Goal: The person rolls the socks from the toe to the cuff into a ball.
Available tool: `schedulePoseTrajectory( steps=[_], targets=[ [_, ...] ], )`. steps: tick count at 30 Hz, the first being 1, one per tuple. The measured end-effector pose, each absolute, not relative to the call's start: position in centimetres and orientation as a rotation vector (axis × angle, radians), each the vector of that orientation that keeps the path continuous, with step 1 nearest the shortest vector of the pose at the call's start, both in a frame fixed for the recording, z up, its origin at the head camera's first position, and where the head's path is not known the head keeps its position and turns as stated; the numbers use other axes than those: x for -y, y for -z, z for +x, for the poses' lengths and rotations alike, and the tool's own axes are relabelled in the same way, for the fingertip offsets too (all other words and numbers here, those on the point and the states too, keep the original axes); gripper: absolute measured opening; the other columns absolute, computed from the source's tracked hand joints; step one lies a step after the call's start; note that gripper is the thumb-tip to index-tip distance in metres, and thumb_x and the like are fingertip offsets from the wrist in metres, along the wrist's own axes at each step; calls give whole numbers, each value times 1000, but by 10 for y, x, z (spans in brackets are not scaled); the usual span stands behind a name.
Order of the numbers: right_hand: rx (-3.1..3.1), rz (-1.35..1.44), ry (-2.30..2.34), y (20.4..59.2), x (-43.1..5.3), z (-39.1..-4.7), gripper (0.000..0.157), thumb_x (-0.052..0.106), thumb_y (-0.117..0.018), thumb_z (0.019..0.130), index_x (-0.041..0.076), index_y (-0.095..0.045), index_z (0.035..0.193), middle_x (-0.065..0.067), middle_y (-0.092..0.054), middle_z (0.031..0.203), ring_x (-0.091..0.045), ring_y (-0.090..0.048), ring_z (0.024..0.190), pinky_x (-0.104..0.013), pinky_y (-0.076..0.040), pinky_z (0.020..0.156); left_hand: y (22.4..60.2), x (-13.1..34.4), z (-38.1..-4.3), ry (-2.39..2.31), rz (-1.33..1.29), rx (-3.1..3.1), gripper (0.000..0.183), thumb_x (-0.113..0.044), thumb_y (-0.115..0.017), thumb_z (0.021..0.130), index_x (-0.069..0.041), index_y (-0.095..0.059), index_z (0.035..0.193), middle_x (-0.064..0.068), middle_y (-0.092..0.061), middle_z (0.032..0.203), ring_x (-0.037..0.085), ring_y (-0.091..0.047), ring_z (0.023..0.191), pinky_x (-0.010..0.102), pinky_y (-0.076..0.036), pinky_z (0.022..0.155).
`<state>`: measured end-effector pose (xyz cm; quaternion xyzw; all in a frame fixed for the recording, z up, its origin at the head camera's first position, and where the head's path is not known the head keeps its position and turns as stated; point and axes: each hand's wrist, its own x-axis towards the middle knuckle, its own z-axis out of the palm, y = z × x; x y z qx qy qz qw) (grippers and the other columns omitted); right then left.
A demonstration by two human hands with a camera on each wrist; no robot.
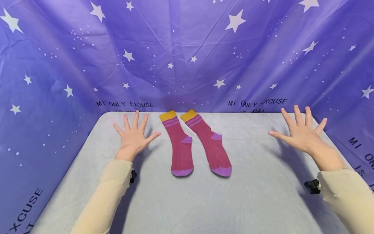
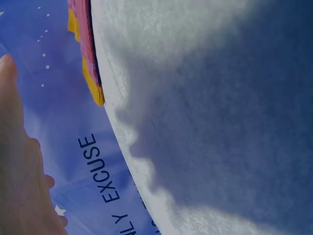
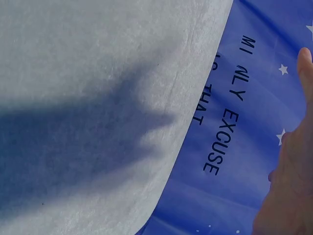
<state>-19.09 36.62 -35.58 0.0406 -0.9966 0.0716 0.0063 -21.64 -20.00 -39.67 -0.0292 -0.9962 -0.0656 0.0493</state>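
Two matching socks lie flat side by side on the table, maroon with yellow cuffs, purple stripes, heels and toes. The left sock [image 1: 181, 149] and the right sock [image 1: 214, 148] both point their toes toward me, cuffs at the far edge. My left hand [image 1: 133, 138] hovers left of them, palm down, fingers spread, holding nothing; its thumb points at the left sock. Farther off to the right, my right hand [image 1: 304, 135] is likewise spread above the table and holds nothing. In the left wrist view a yellow cuff [image 2: 93, 83] shows past the hand's shadow.
The grey table [image 1: 257, 201] has rounded far corners. A purple curtain [image 1: 181, 39] with white stars and black lettering hangs behind and along both sides. Small black devices sit under the left wrist [image 1: 133, 176] and the right wrist [image 1: 312, 187].
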Motion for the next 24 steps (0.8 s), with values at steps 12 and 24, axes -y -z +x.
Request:
schedulePoseTrajectory(
  steps=[12,24],
  targets=[
    [3105,178,-224,358,-356,-191,99,71,-49,90,23,2,161,-23,24,162,-47,35,143,-84,27,90,398,191,-215,209,-115,3023,97,-84,-40,84,-32,-9,161,8,2,170,52,7,151,83,14,105],
    [3094,197,-279,363,-341,-195,99,72,-49,90,24,1,161,-18,23,163,-45,31,146,-83,26,94,395,178,-214,171,-176,3024,98,-83,-41,85,-32,-5,161,6,4,170,51,6,152,84,8,106]
  ],
)
